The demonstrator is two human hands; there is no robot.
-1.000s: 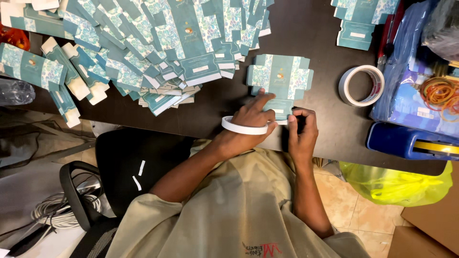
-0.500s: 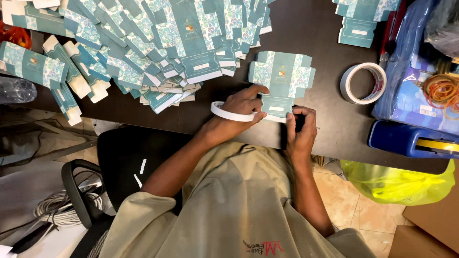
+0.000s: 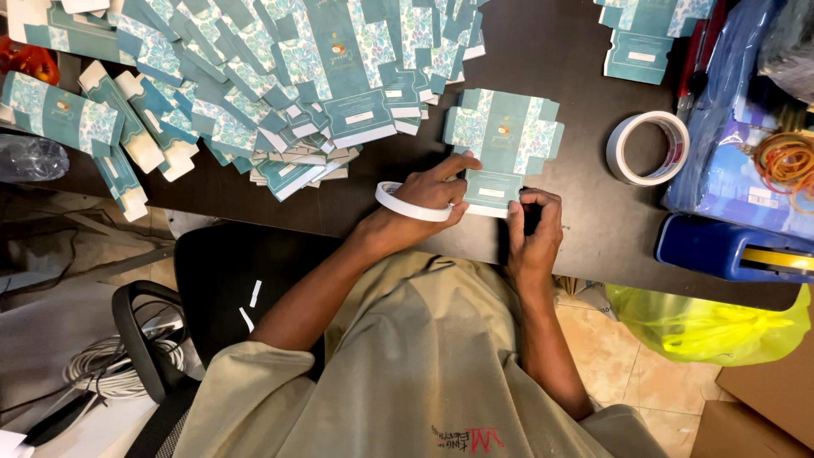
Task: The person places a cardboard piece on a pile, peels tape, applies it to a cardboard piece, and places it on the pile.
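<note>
Fingers point(image 3: 454, 164) on flat teal carton point(image 3: 503, 136)

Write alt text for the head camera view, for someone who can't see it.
A person's left hand, with a tape ring around it, and right hand press a flat teal carton blank on a dark table. More blanks are piled left; a tape roll lies right.

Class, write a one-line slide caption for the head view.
Both hands, left wearing a tape roll, right, press a flat teal carton blank on a dark table.
</note>
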